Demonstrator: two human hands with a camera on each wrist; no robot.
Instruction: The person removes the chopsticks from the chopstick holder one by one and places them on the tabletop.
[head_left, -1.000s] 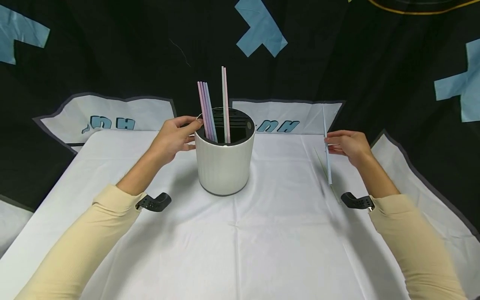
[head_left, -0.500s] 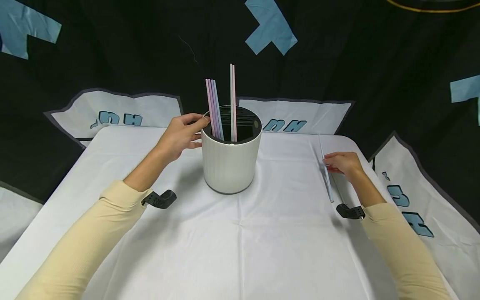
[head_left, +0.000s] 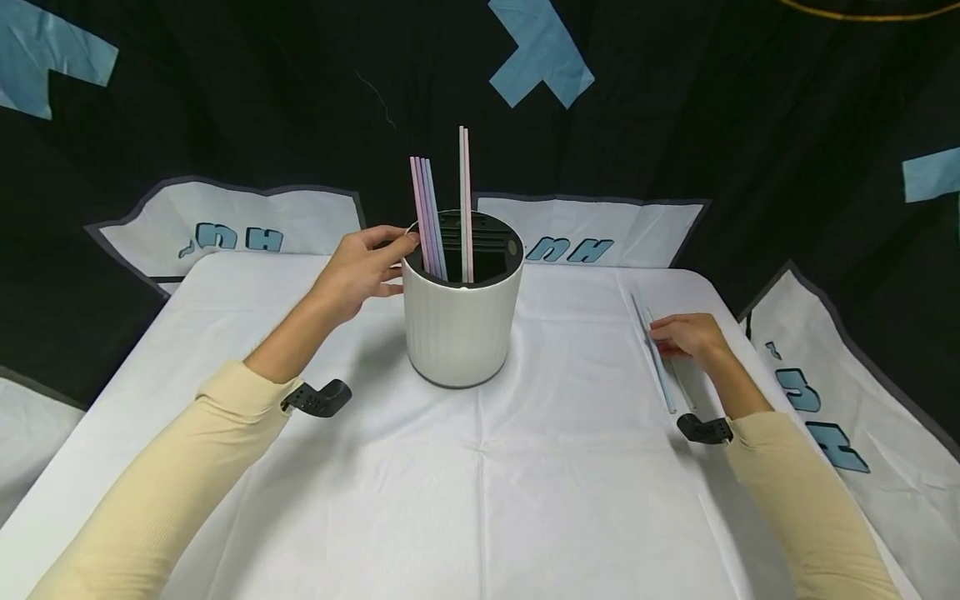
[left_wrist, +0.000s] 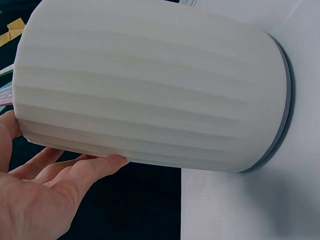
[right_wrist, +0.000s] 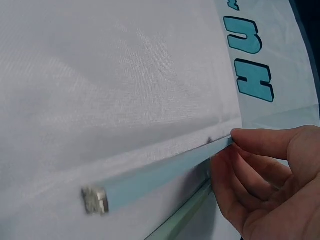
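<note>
A ribbed white utensil holder (head_left: 459,337) with a dark inner insert stands upright on the white-covered table. My left hand (head_left: 367,271) holds it by the left side, fingers at the rim and along the wall. Pink, purple and blue chopsticks (head_left: 430,218) stand in its left part, and two pale pink and white chopsticks (head_left: 467,208) in the middle. To the right, my right hand (head_left: 686,337) pinches a light blue chopstick (right_wrist: 160,177) between thumb and finger, low over the table. Its near end has a silvery square tip. Beside it lies a pale green chopstick (right_wrist: 185,212), partly hidden by the fingers.
The white tablecloth (head_left: 420,500) has creases and blue printed letters along its back and right edges. A black curtain (head_left: 300,108) with blue tape patches (head_left: 543,54) hangs behind the table. A dark wrist device (head_left: 321,398) is strapped on each forearm.
My right hand has moved down toward the table, bringing the light blue chopstick from nearly upright to almost flat beside the green one. The left hand stays on the holder; the view shifted slightly.
</note>
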